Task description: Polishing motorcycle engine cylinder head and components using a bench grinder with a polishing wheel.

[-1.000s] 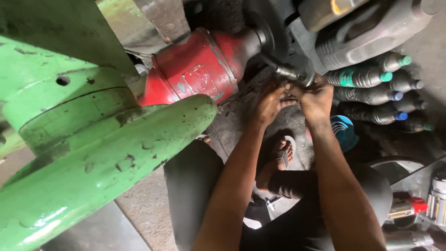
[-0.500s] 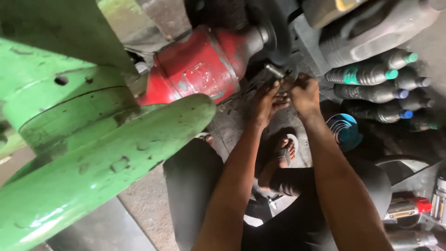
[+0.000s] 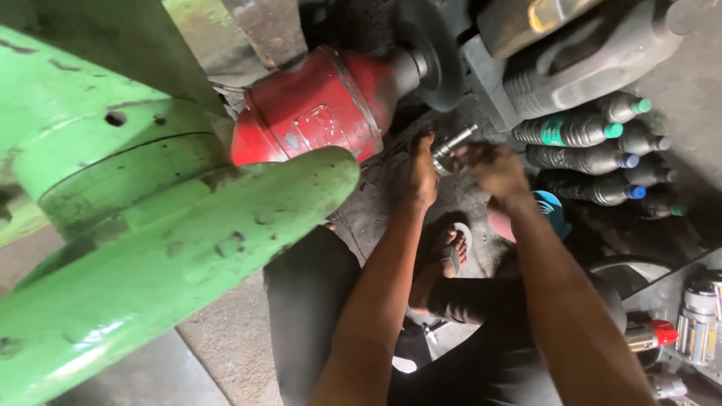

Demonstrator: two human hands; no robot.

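Two bare hands meet just below the red cylindrical housing (image 3: 320,113), over a patch of dark, greasy floor. The left hand (image 3: 423,174) has its fingers curled shut around the near end of a short metal tool (image 3: 453,143), a bright shaft that looks like a socket extension, though blur keeps me from being sure. The right hand (image 3: 492,167) is closed too, knuckles up, gripping or pressing the same tool from the other side; its fingertips are hidden, so the exact hold cannot be told. The tool lies tilted, its free end pointing up and right toward a dark round flange (image 3: 432,53) on the end of the red housing.

A big green painted arm (image 3: 173,248) fills the left of the view, chipped and scuffed. To the right of the hands a row of dark plastic bottles (image 3: 583,146) lies on its side, caps pointing right: green caps on the upper ones, blue on the lower. Above them rests a grey plastic jerrycan (image 3: 594,53). Below the right hand sits a blue round lid (image 3: 549,210). At the lower right edge stand silvery sockets (image 3: 699,316) beside a small red-capped can (image 3: 654,334). A sandalled foot (image 3: 447,252) shows between the forearms.
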